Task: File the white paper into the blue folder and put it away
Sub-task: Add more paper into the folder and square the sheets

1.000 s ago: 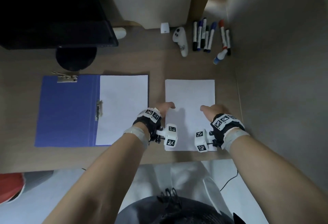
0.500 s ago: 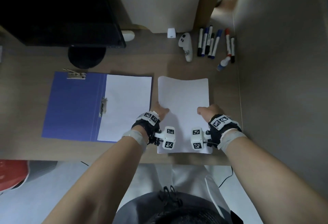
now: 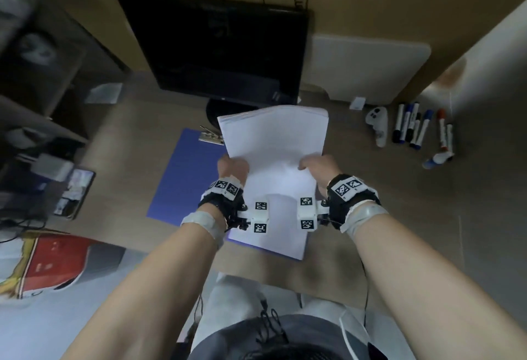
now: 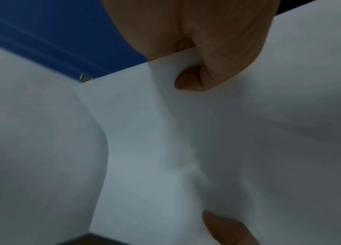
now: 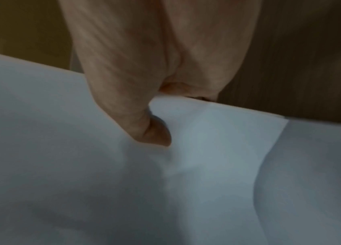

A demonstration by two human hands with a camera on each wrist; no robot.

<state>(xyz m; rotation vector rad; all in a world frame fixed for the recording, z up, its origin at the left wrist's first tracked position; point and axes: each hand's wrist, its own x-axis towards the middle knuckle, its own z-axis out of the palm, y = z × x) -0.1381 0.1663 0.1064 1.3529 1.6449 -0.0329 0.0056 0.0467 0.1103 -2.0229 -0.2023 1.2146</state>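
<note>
Blue folder [image 3: 185, 177] lies open on the desk; over its right half the white paper [image 3: 273, 143] hangs lifted, left hand [image 3: 232, 167] and right hand [image 3: 316, 165] each pinching a side edge. Next, I judge: lower it squarely under the clip.

The held white paper [image 3: 273, 145] covers the right half of the blue folder [image 3: 188, 180] and most of the sheet [image 3: 273, 238] clipped inside it, whose near edge alone shows. The fingers of the left hand [image 3: 232, 167] and right hand [image 3: 316, 164] lie behind the paper, out of sight in the head view. Both wrist views are blurred and cropped to a thumb [image 4: 188, 82] and paper. The small items on the shelves at the left are too blurred to name.
</note>
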